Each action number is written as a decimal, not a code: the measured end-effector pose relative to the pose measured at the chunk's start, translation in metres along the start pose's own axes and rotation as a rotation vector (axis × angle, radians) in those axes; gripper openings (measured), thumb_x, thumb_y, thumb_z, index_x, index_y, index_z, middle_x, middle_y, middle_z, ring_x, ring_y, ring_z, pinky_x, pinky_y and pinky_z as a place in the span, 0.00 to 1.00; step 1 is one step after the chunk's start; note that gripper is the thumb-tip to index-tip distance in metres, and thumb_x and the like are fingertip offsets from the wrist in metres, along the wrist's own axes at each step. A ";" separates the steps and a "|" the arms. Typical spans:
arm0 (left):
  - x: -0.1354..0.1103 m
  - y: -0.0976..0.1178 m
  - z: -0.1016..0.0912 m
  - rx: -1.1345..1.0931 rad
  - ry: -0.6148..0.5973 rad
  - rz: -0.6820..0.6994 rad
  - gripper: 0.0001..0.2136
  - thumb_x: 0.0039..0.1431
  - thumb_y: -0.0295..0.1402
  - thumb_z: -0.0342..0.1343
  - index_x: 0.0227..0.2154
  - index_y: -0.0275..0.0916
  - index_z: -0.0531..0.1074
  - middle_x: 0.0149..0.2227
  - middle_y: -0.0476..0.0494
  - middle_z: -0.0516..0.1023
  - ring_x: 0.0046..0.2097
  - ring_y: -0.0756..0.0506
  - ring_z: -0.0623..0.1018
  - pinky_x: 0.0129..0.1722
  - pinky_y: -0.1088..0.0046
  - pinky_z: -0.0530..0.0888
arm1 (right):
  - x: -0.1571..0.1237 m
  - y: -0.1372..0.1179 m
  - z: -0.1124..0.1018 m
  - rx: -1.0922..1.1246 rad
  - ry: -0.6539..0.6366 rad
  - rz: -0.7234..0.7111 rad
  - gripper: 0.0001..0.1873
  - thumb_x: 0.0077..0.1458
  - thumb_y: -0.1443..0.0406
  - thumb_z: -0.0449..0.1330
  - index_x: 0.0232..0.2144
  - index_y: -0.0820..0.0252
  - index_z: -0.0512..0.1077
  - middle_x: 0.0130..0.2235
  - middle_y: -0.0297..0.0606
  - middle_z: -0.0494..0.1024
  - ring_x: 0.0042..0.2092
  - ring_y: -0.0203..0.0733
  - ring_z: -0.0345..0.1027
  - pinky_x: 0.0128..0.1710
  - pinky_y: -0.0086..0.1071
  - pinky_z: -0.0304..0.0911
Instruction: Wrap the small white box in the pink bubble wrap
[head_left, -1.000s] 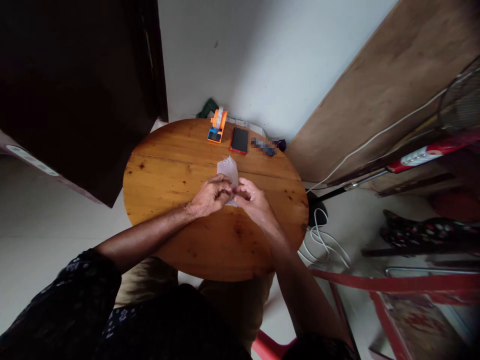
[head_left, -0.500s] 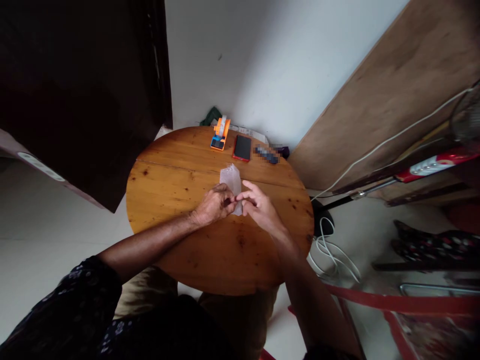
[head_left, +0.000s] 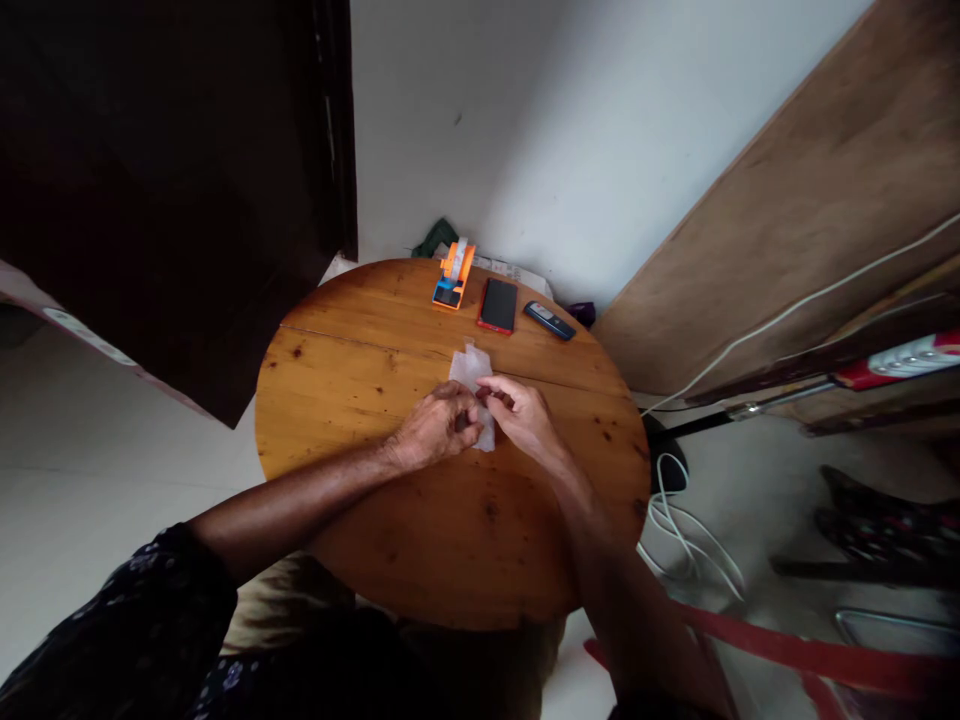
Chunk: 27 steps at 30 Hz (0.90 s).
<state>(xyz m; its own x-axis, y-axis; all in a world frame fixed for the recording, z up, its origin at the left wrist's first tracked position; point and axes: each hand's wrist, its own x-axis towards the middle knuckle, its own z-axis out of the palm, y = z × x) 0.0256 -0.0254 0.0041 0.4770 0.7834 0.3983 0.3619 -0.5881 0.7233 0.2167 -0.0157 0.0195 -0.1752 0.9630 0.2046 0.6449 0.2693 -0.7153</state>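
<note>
- The left hand (head_left: 439,428) is curled, its fingertips pressed together on the near end of a small clear plastic bag (head_left: 471,368).
- The right hand (head_left: 525,415) meets it from the other side, thumb and forefinger pinching the same bag at its right edge, the other fingers loosely bent.
- The bag lies flat near the middle of the round wooden desk (head_left: 360,400). Its far end sticks out beyond the knuckles and its near end is hidden under the fingers.
- Along the far rim of the desk, well apart from the hands, stand an orange tape dispenser (head_left: 454,276), a red-edged phone (head_left: 499,305) lying face up just beside it, and a small dark handset (head_left: 550,320) further right.
- Nothing lies between the hands and that row except bare wood.
- A green cloth (head_left: 437,238) and some white papers (head_left: 510,270) sit behind the desk against the white wall.
- A dark door (head_left: 172,180) fills the left side.
- A wooden board (head_left: 787,200) leans at the right, with a white cable (head_left: 690,530) coiled on the floor below it.
</note>
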 end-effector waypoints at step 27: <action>0.001 0.002 -0.005 0.174 -0.121 0.119 0.08 0.62 0.30 0.54 0.43 0.37 0.74 0.48 0.36 0.77 0.50 0.39 0.78 0.50 0.61 0.77 | 0.036 0.005 0.003 0.384 -0.026 0.431 0.14 0.44 0.58 0.69 0.29 0.58 0.70 0.21 0.27 0.70 0.19 0.29 0.56 0.15 0.24 0.47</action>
<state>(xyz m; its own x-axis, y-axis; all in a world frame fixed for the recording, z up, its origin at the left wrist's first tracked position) 0.0226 -0.0241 0.0091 0.6131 0.6830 0.3970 0.4249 -0.7087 0.5632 0.2114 0.0207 0.0217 0.0218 0.9849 -0.1720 0.3471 -0.1688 -0.9225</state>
